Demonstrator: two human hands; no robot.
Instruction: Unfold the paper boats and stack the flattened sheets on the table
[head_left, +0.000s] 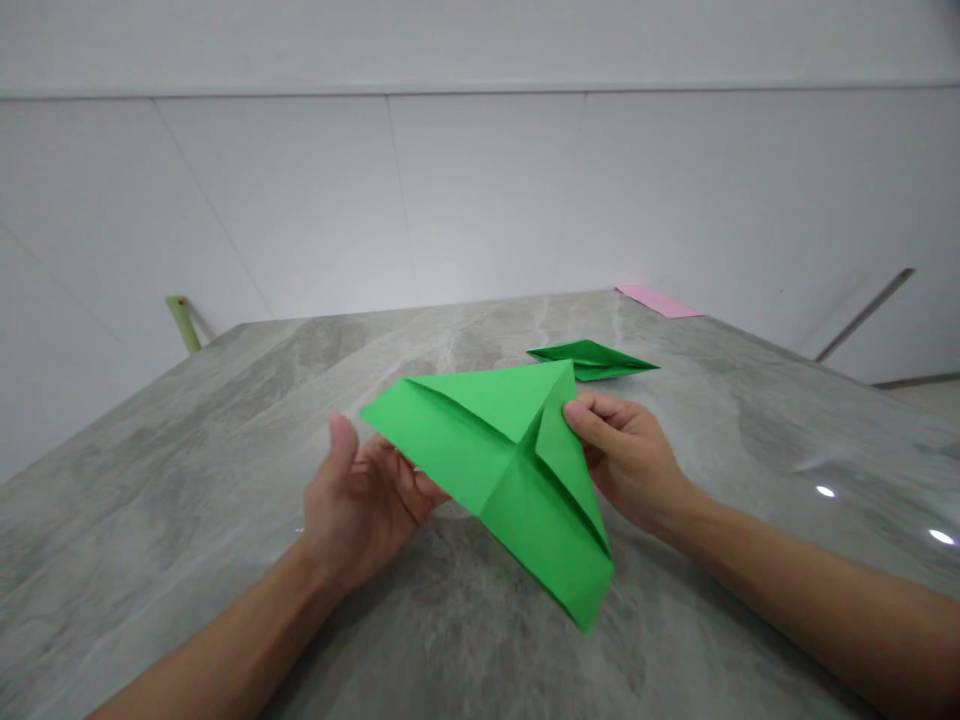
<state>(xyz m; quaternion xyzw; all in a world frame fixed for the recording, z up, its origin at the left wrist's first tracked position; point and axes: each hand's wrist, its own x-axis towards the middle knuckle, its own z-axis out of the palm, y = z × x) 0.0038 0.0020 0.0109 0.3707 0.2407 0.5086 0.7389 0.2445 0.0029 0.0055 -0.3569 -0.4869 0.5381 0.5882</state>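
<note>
The green folded paper (501,455) is positioned above the counter (225,450); its apex points far right, and its long axis, along the base edge, runs far left to near right. Right hand (626,455): pinching its right edge. Left hand (364,510): spread wide, fingertips hidden beneath the paper; contact cannot be determined.

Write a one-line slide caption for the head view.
Right hand pinching a folded green paper above a grey table, left hand open at its edge, second green piece lying behind.
</note>
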